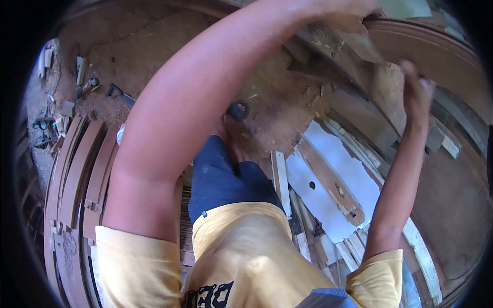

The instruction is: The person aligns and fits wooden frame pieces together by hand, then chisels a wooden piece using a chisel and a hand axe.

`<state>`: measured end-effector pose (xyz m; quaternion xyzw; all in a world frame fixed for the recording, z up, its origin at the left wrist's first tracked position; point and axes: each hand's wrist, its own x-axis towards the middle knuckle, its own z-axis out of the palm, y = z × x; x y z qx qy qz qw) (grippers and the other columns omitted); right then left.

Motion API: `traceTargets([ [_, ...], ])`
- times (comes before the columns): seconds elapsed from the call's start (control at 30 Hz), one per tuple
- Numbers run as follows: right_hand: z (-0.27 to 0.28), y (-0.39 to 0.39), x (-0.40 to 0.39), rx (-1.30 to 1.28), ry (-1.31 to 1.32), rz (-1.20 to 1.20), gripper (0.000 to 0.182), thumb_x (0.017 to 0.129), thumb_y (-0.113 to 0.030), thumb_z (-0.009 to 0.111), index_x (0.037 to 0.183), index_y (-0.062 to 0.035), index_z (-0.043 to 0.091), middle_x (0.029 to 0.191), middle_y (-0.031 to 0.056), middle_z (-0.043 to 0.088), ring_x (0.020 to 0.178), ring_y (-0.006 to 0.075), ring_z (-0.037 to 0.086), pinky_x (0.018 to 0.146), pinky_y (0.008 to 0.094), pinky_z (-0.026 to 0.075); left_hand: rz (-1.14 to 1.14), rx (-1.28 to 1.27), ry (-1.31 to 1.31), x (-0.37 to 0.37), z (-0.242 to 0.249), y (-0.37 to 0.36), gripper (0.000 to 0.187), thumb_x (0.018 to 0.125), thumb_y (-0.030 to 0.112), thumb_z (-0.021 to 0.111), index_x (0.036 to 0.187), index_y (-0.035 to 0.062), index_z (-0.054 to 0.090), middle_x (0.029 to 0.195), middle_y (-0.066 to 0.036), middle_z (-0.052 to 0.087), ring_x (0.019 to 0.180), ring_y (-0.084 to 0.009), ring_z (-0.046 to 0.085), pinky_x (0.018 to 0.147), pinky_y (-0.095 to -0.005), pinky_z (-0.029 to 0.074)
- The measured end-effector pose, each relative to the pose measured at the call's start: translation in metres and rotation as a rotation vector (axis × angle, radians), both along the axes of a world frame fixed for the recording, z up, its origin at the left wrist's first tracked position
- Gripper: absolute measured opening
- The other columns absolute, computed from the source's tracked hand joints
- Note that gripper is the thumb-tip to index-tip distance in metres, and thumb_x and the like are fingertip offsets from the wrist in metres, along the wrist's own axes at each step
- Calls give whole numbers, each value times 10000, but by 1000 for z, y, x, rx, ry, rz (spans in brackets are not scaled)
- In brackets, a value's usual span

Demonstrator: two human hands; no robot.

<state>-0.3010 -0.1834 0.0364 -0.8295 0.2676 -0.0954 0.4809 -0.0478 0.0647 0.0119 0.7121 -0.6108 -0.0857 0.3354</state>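
Note:
At the top right, my left hand (pixel 352 14) is curled at the end of a curved brown wooden piece (pixel 421 43) with a moulded edge. Its fingers are partly cut off by the frame. Just below that hand is a pale, flat, blurred strip (pixel 362 46) whose kind I cannot make out. My right hand (pixel 418 97) is raised below the curved piece, beside a light wooden board (pixel 389 84). It is a little smeared by motion; its fingers point up and apart, with nothing visible in them.
Curved wooden pieces (pixel 77 174) lie side by side at the left. Tools (pixel 43 123) and scraps are on the dusty floor (pixel 169 41) at the upper left. A white sheet (pixel 321 179) with a wooden strip on it and several offcuts lie right of my legs.

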Motion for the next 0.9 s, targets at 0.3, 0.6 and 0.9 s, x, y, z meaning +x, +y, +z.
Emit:
traceTargets([
  [0.3,109,93,99,-151,-706,-11,831,902,-685,643,1483,-128,434,1457,110,467,1398,290,419,1167,509,350,38,-93,31,-1,-4,0,181,788,185,670,883,41,722,850,-216,731,847,-401,726,738,-513,579],
  [0.6,115,104,117,-42,-838,-137,781,958,-649,612,1575,-227,384,1541,88,486,1390,259,492,1185,464,405,27,14,20,1,-6,-7,171,835,169,629,913,22,671,796,-185,722,790,-375,724,700,-496,568],
  [0.9,120,80,90,128,-974,-28,526,967,-596,625,1335,-222,653,1271,83,691,1133,247,686,1010,458,561,90,-304,112,-6,-19,-12,191,856,209,708,841,30,645,740,-142,691,752,-353,697,721,-473,547],
])
